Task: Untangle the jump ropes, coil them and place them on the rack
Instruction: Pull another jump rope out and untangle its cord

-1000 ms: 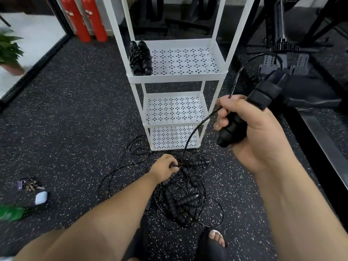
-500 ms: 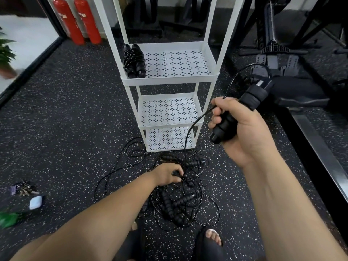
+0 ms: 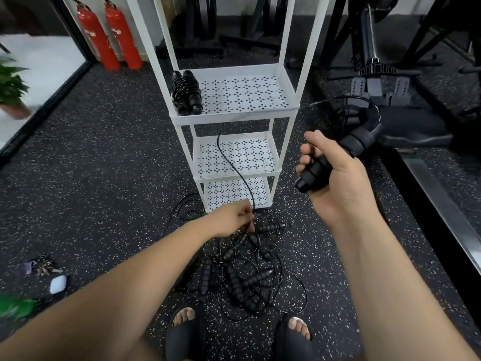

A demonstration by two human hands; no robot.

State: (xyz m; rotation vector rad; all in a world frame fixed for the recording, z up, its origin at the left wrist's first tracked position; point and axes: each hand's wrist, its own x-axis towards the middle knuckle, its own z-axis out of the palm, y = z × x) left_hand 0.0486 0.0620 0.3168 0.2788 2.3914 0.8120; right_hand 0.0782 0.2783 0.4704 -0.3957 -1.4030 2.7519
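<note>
Gripping one handle (image 3: 316,171) in curled right hand (image 3: 341,183), centre right. Left hand (image 3: 229,221) now lifted off tangled jump ropes (image 3: 247,280) on floor, lower centre, fingers (image 3: 247,216) pinching cord (image 3: 235,170) before rack (image 3: 235,118). Probably freeing one rope; coiling pending.

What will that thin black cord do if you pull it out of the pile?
Probably floppy: the cord curves loosely above the left hand. It will likely snag and drag neighbours, since the pile on the floor is looped together.

No legible text or labels
</note>
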